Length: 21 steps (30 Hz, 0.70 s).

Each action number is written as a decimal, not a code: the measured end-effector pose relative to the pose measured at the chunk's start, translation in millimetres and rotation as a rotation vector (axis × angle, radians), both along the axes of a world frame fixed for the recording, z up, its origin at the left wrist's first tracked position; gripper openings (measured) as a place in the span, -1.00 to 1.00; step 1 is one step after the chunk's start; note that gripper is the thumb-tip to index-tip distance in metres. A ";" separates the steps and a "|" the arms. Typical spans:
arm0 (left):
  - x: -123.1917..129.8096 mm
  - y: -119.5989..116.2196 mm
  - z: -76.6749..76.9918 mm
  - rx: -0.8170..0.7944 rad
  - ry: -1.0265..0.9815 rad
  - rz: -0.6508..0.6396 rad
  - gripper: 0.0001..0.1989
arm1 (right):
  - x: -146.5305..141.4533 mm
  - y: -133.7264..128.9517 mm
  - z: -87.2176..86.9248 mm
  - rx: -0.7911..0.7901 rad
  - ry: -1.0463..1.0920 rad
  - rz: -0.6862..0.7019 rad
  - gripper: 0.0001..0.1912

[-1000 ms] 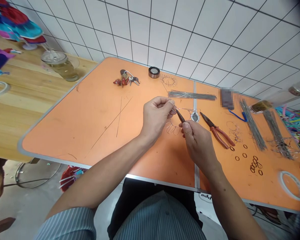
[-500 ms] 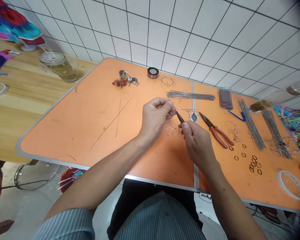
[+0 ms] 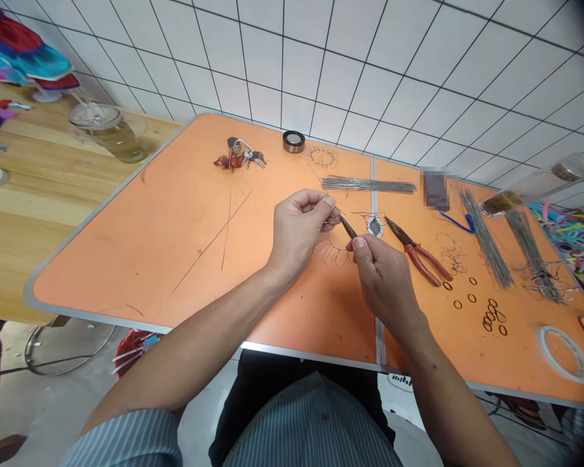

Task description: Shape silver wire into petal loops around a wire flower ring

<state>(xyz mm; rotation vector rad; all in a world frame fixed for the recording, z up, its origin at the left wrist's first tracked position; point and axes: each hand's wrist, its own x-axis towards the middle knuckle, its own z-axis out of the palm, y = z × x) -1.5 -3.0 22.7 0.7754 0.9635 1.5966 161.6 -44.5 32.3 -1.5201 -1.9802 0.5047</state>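
Observation:
My left hand (image 3: pixel 299 230) is closed, thumb and forefinger pinching a thin wire bent into loops. A looped wire ring (image 3: pixel 337 258) shows below the fingers, shaped like flower petals; whether it is part of the held wire I cannot tell. My right hand (image 3: pixel 382 266) wraps round a dark, narrow-tipped tool, which looks like tweezers (image 3: pixel 347 226). The tool's tip meets the wire at my left fingertips. Just right of my right hand lie red-handled needle-nose pliers (image 3: pixel 416 251). A small whitish piece with a dark diamond shape (image 3: pixel 375 226) lies beyond my right hand.
Wire bundles (image 3: pixel 370 185) lie at the back and right. Black rings (image 3: pixel 490 316), a white tape roll (image 3: pixel 564 354) and a tilted clear bottle (image 3: pixel 540 185) are on the right. Keys (image 3: pixel 248 155), a dark tape roll (image 3: pixel 293 141) and loose wires (image 3: pixel 207 250) are farther left; a drink jar (image 3: pixel 109 133) stands beyond.
The whole view has shifted slightly, so the tabletop items appear a little farther left. Both hands keep nearly the same pose, with the tool's tip still at the wire.

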 end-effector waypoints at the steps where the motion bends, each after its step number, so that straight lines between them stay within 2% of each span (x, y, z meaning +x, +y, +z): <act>1: 0.0 -0.3 -0.2 0.004 0.005 0.000 -0.85 | 0.0 -0.3 0.6 -0.004 -0.002 -0.002 -0.56; 11: 0.4 -1.2 -0.9 -0.003 0.067 0.021 -0.85 | 0.3 -1.0 2.6 0.008 -0.043 -0.009 -0.58; 21: 0.7 -5.2 0.3 0.056 0.119 0.038 -0.86 | 0.4 -3.1 5.2 0.008 -0.063 -0.024 -0.58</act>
